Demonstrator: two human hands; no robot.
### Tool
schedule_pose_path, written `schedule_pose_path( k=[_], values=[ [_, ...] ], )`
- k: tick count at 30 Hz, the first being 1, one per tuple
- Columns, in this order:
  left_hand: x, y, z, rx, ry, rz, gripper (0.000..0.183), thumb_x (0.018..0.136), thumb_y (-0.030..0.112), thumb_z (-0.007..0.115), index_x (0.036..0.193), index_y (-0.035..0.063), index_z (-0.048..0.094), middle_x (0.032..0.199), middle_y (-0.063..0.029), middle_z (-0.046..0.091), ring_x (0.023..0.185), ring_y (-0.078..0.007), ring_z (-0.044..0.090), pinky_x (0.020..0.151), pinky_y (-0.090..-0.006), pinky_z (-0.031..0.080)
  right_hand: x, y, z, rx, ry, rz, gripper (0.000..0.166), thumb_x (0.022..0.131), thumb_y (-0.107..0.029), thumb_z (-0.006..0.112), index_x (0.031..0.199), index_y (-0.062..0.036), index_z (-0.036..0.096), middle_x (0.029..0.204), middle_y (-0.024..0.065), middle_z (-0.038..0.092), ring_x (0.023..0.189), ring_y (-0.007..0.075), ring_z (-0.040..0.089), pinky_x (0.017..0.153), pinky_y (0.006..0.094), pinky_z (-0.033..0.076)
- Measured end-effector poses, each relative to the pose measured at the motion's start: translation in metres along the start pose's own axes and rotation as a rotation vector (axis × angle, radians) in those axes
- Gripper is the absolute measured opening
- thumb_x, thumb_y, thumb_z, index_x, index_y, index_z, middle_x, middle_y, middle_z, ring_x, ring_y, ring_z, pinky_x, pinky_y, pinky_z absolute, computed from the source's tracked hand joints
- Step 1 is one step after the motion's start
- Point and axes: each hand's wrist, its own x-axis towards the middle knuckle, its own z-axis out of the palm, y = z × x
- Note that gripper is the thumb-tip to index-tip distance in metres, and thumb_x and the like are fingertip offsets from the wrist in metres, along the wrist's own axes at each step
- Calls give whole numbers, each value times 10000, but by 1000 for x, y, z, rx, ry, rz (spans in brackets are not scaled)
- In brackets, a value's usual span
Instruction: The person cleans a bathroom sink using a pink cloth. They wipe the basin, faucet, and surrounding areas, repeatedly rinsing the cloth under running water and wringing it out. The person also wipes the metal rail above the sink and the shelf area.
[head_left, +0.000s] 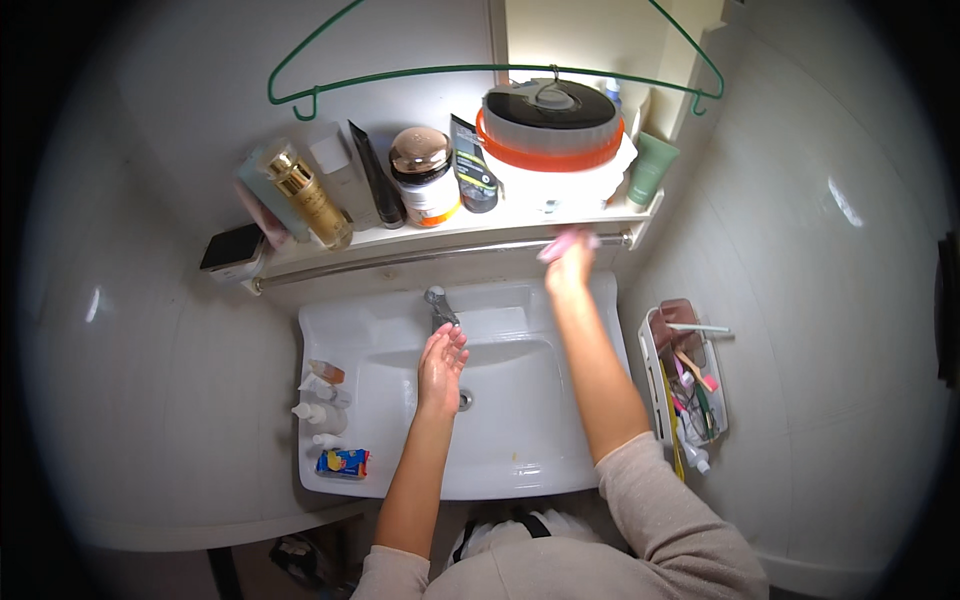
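Observation:
My left hand (441, 367) is over the white washbasin (517, 420), palm up and wet-looking, with nothing in it. Its fingers reach to just below the spout of the chrome tap (439, 304). Farther up, at the back right of the basin, my right hand (571, 270) is blurred. A small pink thing (556, 246) shows at its fingers and seems to be held; blur hides what it is. Behind that hand runs a metal towel rail (390, 261). The drain (466, 400) lies partly behind my left hand.
Bottles, tubes and a jar (424, 176) stand on the shelf (450, 234), beside a lit lamp (555, 124) under a green hanger (450, 69). Small bottles (321, 414) and a blue packet (343, 463) line the basin's left rim. A toothbrush basket (649, 375) hangs at right.

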Motion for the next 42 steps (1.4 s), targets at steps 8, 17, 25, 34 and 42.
schedule_pose_path(
  k=[8,17,25,34,42],
  values=[
    [14,29,-24,-156,98,27,385,887,235,532,1219,54,459,1168,-38,512,1096,-151,484,926,-315,395,-51,58,38,64,-119,168,158,950,-150,423,918,-26,516,745,59,561,620,148,540,571,291,460],
    [41,77,-98,-363,192,-15,301,865,191,562,1130,61,502,1106,-9,532,1026,-131,517,889,-295,423,-90,106,98,106,8,-49,182,918,-105,381,806,-30,502,722,41,533,630,142,506,543,291,413],
    [74,132,-157,-453,249,33,258,859,163,565,1089,53,525,1036,-32,575,957,-145,562,836,-303,465,-157,181,158,107,-45,-25,193,921,-133,413,753,-67,482,692,16,509,628,106,481,562,254,400],
    [78,183,-201,-546,306,100,270,856,152,571,1107,56,555,1047,-30,597,1001,-151,559,874,-307,446,-210,266,211,96,-136,71,190,932,-199,461,861,-33,520,744,62,576,638,145,545,564,279,452],
    [74,208,-254,-615,328,97,281,850,157,546,1099,25,543,1125,-51,574,1081,-172,528,949,-344,414,-268,310,260,85,-350,205,290,940,-211,422,724,-45,522,573,50,508,418,142,473,375,269,387]
  ],
)
